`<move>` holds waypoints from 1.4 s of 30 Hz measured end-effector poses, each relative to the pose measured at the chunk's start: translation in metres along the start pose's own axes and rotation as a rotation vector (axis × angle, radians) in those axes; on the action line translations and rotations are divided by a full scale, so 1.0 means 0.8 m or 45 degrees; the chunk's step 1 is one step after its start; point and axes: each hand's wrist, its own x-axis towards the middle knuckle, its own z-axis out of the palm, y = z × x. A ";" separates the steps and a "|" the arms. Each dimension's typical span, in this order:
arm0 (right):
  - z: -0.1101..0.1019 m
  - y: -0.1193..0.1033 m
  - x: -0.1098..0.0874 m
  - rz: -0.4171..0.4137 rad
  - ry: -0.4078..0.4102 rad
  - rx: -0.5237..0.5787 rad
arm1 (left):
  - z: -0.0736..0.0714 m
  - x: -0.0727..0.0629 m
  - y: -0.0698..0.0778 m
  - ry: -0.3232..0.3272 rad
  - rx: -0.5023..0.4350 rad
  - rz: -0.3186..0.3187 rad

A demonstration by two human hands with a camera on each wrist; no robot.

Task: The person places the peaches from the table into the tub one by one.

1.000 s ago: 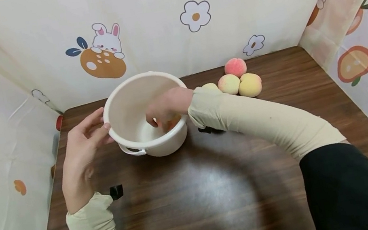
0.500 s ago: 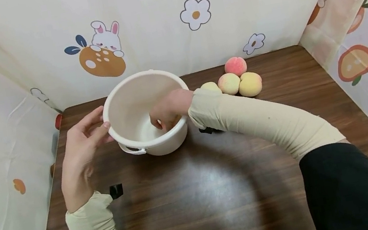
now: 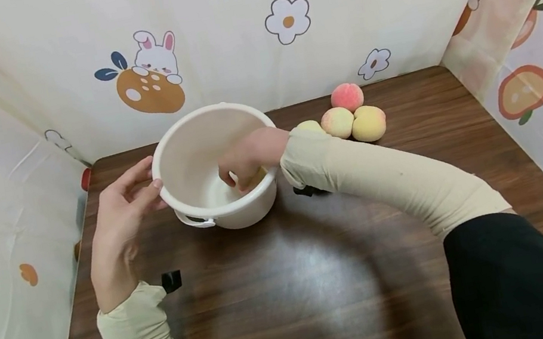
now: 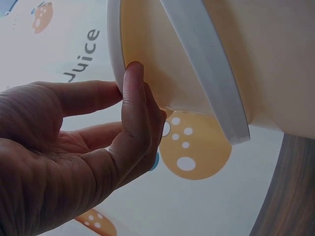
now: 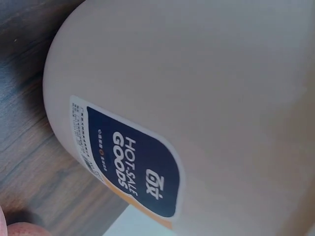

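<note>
A white plastic bucket (image 3: 187,154) stands upright on the dark wooden table, left of centre. My left hand (image 3: 119,220) pinches its rim at the left side; the left wrist view shows the thumb and fingers (image 4: 133,93) on the rim beside the bucket's white handle (image 4: 206,64). My right hand (image 3: 247,160) reaches over the right rim, down inside, with bent fingers. A bit of a yellowish round thing (image 3: 261,175) shows under this hand; my fingertips are hidden, so I cannot tell whether they grip it. In the right wrist view, the bucket's outer wall (image 5: 231,108) fills most of the frame.
Several peaches sit together behind my right forearm: a pink one (image 3: 347,97), a yellow one (image 3: 369,124), a pale one (image 3: 337,123) and one partly hidden (image 3: 310,126). A patterned curtain (image 3: 225,32) stands along the table's back edge. The bucket bears a dark label (image 5: 140,167).
My right hand has shifted slightly inside the bucket. The colour showing under it went from orange, to nearly hidden, to yellowish. My left hand and the bucket stay in place.
</note>
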 end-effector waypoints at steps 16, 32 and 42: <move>0.009 -0.002 -0.020 -0.110 0.640 -0.062 | 0.002 -0.002 0.002 0.007 0.016 -0.014; 0.040 -0.002 -0.070 0.013 1.209 -0.266 | 0.002 -0.002 0.000 0.006 -0.010 0.011; 0.057 0.018 -0.096 0.147 1.324 -0.267 | 0.002 0.000 0.000 0.023 -0.021 -0.017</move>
